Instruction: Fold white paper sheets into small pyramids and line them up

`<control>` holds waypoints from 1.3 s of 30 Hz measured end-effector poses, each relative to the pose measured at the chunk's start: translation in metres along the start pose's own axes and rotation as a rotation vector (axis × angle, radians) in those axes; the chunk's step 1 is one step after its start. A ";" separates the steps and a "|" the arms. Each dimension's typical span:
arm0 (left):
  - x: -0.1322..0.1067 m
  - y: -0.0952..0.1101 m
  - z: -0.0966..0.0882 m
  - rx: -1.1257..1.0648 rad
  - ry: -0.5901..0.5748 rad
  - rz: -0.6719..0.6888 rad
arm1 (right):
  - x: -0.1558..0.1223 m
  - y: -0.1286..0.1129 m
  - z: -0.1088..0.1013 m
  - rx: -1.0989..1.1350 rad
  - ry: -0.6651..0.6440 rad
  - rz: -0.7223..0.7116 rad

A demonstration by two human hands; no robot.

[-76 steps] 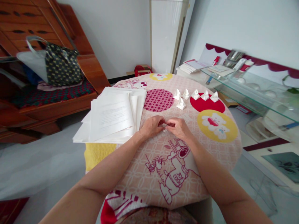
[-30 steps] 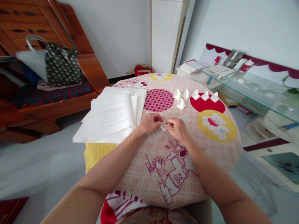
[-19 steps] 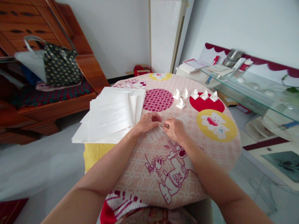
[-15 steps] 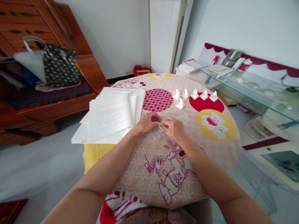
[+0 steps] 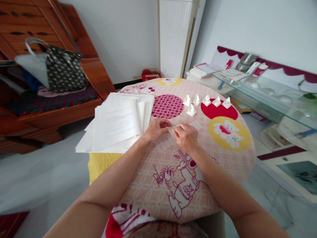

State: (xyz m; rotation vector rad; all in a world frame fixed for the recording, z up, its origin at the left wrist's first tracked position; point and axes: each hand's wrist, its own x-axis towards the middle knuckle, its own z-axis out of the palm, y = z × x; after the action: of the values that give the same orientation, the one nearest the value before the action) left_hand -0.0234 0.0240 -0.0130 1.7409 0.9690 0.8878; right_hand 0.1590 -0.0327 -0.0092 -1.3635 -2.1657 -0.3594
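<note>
Between my two hands is a small piece of folded white paper [image 5: 171,130], mostly hidden by the fingers. My left hand [image 5: 158,130] pinches its left side, and my right hand [image 5: 186,136] grips its right side with curled fingers. Both are just above the patterned tablecloth [image 5: 158,165]. Beyond my right hand stand several small folded paper boats [image 5: 206,100], most in a row and one paper boat [image 5: 191,110] nearer to me. A pile of paper sheets [image 5: 119,124], the top one printed, lies left of my left hand.
At the left is a wooden bench [image 5: 96,77] with a dark patterned bag [image 5: 64,69] on it. A glass shelf [image 5: 269,96] holding metal containers [image 5: 244,62] runs along the right, beside a stack of booklets [image 5: 201,70]. A yellow cloth [image 5: 102,163] hangs below the papers.
My right hand has turned slightly and its fingers have curled in more. The piece of paper between my hands has shifted a little upward. The paper boats and the pile stay put.
</note>
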 end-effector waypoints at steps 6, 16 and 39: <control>-0.001 0.002 0.002 -0.098 0.003 -0.024 | 0.000 0.000 -0.002 0.020 -0.038 0.052; -0.002 0.008 0.010 0.071 0.101 -0.038 | 0.001 -0.003 -0.002 -0.045 -0.072 -0.046; -0.009 0.021 0.019 0.403 0.305 -0.098 | 0.001 -0.009 0.002 -0.063 -0.055 -0.088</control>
State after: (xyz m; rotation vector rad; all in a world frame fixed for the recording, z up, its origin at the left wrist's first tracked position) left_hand -0.0057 0.0033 -0.0004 1.9007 1.5066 0.9595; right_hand 0.1500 -0.0355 -0.0097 -1.3291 -2.2827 -0.4323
